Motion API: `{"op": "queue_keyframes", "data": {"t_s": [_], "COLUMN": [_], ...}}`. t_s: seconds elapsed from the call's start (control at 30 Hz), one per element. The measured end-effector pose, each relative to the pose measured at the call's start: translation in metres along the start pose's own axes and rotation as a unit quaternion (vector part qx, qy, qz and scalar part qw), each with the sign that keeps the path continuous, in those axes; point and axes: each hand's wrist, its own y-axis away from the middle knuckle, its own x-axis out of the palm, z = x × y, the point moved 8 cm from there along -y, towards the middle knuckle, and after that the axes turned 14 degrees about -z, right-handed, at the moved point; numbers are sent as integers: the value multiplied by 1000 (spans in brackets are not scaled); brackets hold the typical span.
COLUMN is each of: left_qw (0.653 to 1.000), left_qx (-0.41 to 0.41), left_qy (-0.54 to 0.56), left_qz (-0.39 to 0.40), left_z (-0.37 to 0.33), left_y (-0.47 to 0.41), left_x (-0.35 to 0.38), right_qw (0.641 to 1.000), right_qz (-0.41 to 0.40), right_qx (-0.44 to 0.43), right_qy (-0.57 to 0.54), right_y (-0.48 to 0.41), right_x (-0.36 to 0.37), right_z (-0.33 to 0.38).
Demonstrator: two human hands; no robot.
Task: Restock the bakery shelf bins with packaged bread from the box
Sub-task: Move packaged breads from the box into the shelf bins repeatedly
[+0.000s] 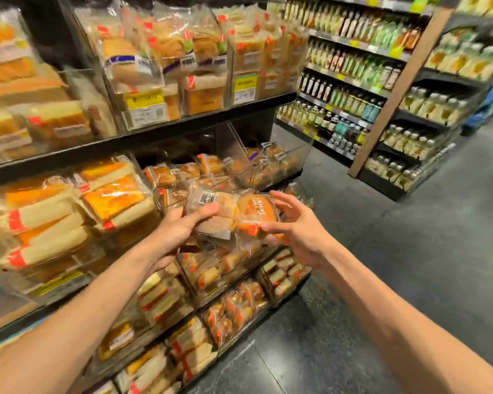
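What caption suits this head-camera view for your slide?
Left hand holds a wrapped bread pack while the right hand touches a second pack before the bakery bins.

Left hand [180,227] gripping bread pack [211,211], right hand [300,233] touching orange pack [256,213] (clear-wrapped)

wrapped bread packs [225,214], seemingly two, tilted

Blocked ahead by clear plastic shelf bins [299,155] crammed with wrapped bread packets [111,194]; left open rightward above dark speckled aisle floor [410,265], up to bottle-lined shelving [353,89].
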Motion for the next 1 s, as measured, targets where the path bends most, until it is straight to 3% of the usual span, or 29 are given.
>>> {"op": "queue_keyframes", "data": {"t_s": [0.1,0.2,0.4,0.7,1.0], "left_qw": [1000,1000,997,970,950], "left_qx": [-8,-7,-7,-71,-52], "left_qy": [-9,-16,-1,40,16], "left_qz": [6,3,-77,-229,-308], "left_z": [-5,-8,-16,-10,-19], "left_y": [-26,-51,-84,-75,-56], "left_x": [17,30,62,70,10], "right_qw": [995,993,990,949,948], "right_qz": [-22,-4,129,286,279], "right_qx": [-60,-50,18,136,143], "right_qy": [71,105,45,8,53], "right_y": [-32,-68,-150,-203,-227], "right_x": [-20,-31,-29,13,70], "right_z": [11,12,14,8,-7]}}
